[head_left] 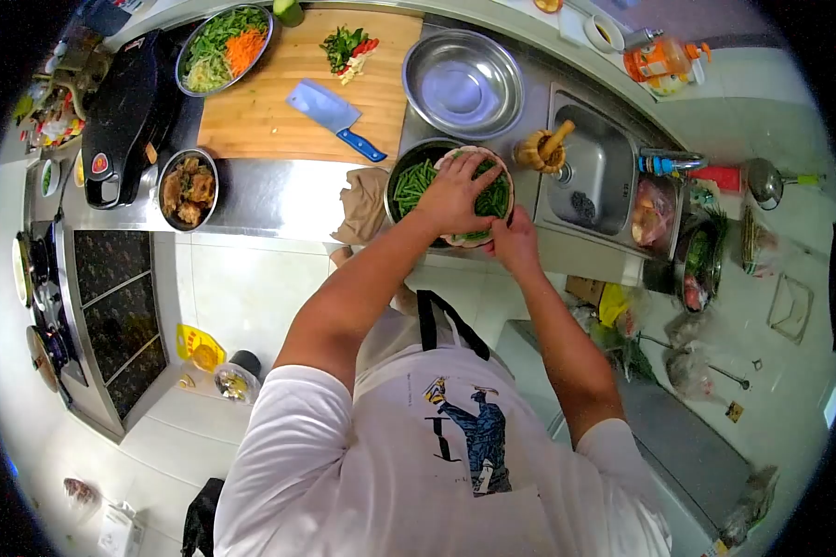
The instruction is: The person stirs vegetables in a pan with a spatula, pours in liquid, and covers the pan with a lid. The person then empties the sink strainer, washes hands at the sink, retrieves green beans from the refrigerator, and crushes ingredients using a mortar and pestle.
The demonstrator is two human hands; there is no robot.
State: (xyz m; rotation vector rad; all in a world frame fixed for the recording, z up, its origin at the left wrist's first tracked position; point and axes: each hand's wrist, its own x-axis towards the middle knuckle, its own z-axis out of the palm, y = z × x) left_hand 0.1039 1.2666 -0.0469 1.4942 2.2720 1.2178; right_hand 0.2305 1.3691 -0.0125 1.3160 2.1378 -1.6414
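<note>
Cut green beans (413, 188) lie in a dark round pot (396, 208) at the counter's front edge. A pale bowl with a patterned rim (476, 243), also holding green pieces, is tilted over the pot's right side. My left hand (455, 197) lies with fingers spread on the green pieces in that bowl. At the bowl's lower right rim, my right hand (515, 243) is closed, thumb and fingers gripping the edge. Part of the bowl is hidden under my left hand. A brown cloth (361, 206) lies just left of the pot.
A cutting board (251, 130) bears a cleaver (330, 111) and chopped greens with red and pale bits (348, 51). Around stand a steel basin (463, 84), a wooden mortar (532, 153), a sink (590, 172), a vegetable bowl (191, 85), a meat bowl (188, 190) and a black griddle (135, 102).
</note>
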